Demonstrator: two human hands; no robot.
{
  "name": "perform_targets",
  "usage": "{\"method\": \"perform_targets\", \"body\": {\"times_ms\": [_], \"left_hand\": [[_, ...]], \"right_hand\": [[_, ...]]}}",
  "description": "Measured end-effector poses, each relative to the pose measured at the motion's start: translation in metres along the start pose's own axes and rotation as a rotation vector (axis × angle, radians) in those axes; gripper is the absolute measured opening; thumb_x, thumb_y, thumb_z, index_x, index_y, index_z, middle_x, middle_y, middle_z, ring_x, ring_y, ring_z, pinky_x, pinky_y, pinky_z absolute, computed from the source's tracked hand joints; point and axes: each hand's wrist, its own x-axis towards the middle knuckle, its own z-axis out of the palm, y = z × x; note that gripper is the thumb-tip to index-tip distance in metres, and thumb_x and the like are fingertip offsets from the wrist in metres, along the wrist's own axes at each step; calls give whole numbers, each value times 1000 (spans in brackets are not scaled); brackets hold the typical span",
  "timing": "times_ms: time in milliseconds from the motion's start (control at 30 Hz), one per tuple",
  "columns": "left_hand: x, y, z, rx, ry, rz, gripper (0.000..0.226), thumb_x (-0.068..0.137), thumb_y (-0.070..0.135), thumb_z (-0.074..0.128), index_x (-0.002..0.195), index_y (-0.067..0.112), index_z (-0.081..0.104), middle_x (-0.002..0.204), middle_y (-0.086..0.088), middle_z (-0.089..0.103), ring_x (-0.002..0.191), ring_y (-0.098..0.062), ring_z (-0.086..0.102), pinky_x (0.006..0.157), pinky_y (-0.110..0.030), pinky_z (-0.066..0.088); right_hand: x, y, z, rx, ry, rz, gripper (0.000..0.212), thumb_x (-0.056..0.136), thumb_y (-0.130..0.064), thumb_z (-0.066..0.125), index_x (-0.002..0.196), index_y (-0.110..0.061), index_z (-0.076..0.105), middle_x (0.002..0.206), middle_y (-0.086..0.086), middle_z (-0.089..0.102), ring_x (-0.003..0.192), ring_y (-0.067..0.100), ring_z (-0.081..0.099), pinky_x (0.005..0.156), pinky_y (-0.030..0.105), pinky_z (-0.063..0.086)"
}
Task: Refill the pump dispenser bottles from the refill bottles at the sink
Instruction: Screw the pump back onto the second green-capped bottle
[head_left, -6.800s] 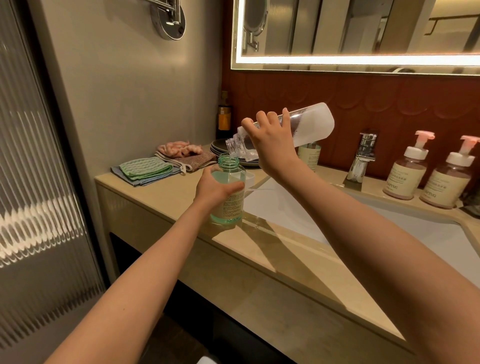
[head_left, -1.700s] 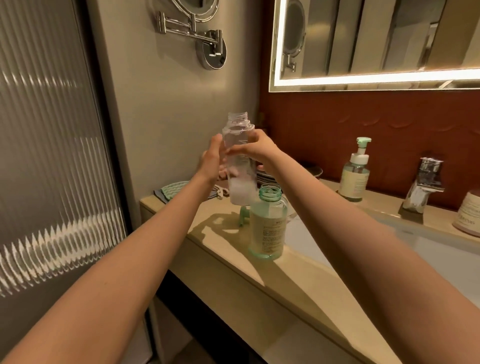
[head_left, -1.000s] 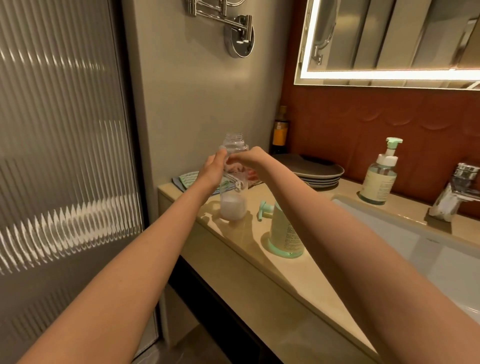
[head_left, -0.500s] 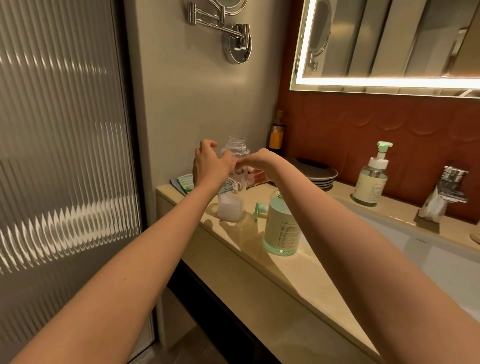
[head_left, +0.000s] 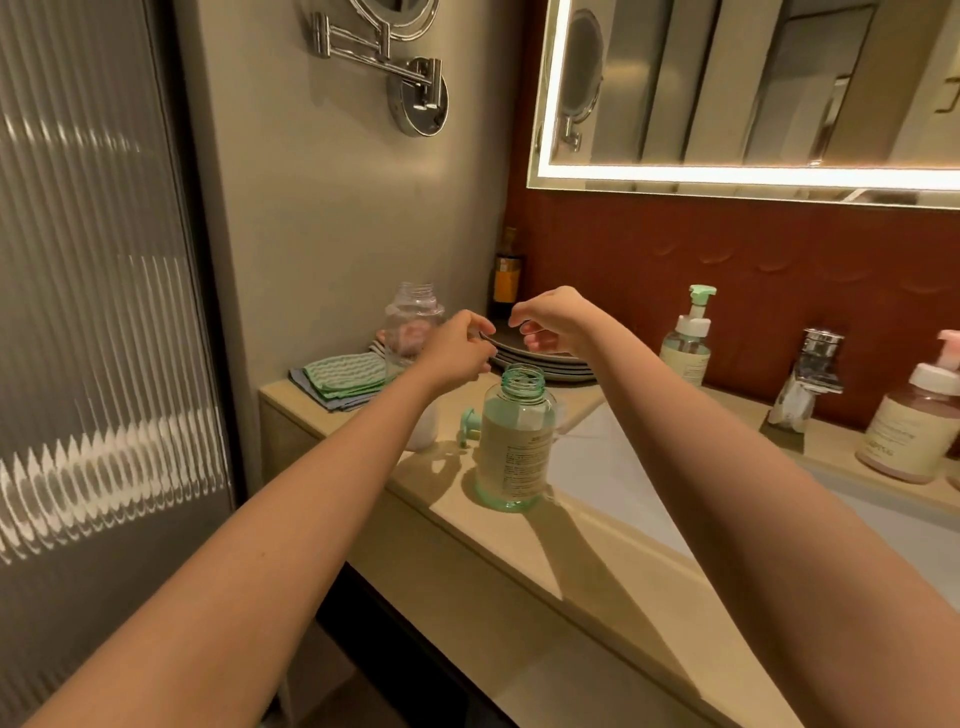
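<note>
Both hang loosely curled and empty: left grip (head_left: 457, 353), right grip (head_left: 556, 325). I'd steady the bottle (head_left: 514, 447), lift the pump (head_left: 469, 426) at its nine o'clock, thread it squarely.

The left hand (head_left: 457, 349) and its forearm cover the middle of the clear refill bottle (head_left: 414, 312). If its curled fingers pinch something, I cannot tell. The green pump head (head_left: 469, 425) lies partly behind the green bottle (head_left: 514, 447), whose label print is too small to read. The right hand (head_left: 553, 319) hides part of the plates (head_left: 566, 364). The right edge cuts the pink pump bottle (head_left: 909, 436), and the top edge cuts the round mirror (head_left: 395, 21).
</note>
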Motion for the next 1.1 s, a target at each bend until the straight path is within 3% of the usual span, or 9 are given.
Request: {"method": "perform_targets", "body": {"times_ms": [67, 167, 300, 400, 533, 667, 867, 1000, 1100], "left_hand": [[3, -6, 5, 33, -53, -14, 27, 92, 7, 51, 119, 7, 50, 107, -10, 57, 78, -14, 56, 74, -31, 51], [7, -16, 11, 95, -110, -32, 29, 91, 3, 48, 118, 9, 52, 116, -7, 56, 96, -18, 53, 89, -38, 48], [12, -29, 19, 151, -130, -38, 30, 92, 0, 49, 121, 8, 52, 118, -7, 54, 97, -14, 47, 66, -18, 42], [16, -41, 22, 148, -143, -69, 32, 90, 0, 53, 121, 7, 51, 122, -10, 55, 99, -16, 48, 68, -21, 43], [18, -54, 26, 137, -186, -124, 33, 89, 5, 57, 121, 7, 50, 123, -13, 53, 102, -21, 51, 80, -28, 42], [19, -60, 30, 163, -245, -133, 41, 90, 11, 58, 129, 10, 46, 132, -12, 50, 113, -25, 52, 85, -31, 44], [24, -70, 35, 188, -273, -138, 50, 84, 10, 64, 131, 15, 46, 131, -10, 51, 114, -26, 53, 91, -39, 50], [27, -66, 36, 120, -212, -127, 45, 86, 9, 62, 129, 10, 49, 128, -10, 54, 112, -25, 55, 88, -35, 47], [30, -53, 35, 56, -177, -118, 36, 89, 6, 56, 125, 9, 53, 129, -10, 55, 115, -20, 52, 90, -29, 44]], "right_hand": [[2, 10, -6, -1, 11, 32, 10, 84, -3, 61, 94, -4, 57, 75, 7, 51, 63, 14, 49, 62, 23, 48], [12, 27, -8, -26, 17, 67, 19, 84, -3, 60, 103, -1, 58, 82, 8, 55, 75, 17, 55, 69, 26, 51], [19, 48, -4, -94, -35, 115, 28, 86, -3, 60, 114, 0, 59, 105, 15, 61, 96, 22, 60, 84, 30, 53], [20, 61, 1, -131, -101, 105, 25, 88, 2, 57, 113, 0, 62, 116, 16, 61, 93, 19, 60, 80, 29, 53], [25, 75, 13, -180, -167, 46, 23, 91, 4, 51, 110, -1, 63, 100, 9, 62, 84, 16, 56, 63, 22, 47], [32, 83, 26, -300, -191, -39, 30, 89, 1, 53, 62, -10, 51, 64, 2, 50, 60, 13, 43, 57, 25, 35], [31, 87, 31, -447, -299, -104, 33, 93, -5, 50, 64, -17, 43, 69, -1, 44, 70, 14, 42, 74, 27, 37], [27, 88, 27, -494, -313, -149, 34, 96, -6, 44, 65, -19, 39, 70, -3, 41, 65, 9, 38, 69, 20, 36], [29, 87, 20, -630, -287, -215, 25, 93, -12, 52, 68, -14, 45, 79, 3, 50, 81, 19, 46, 70, 24, 37]]}}
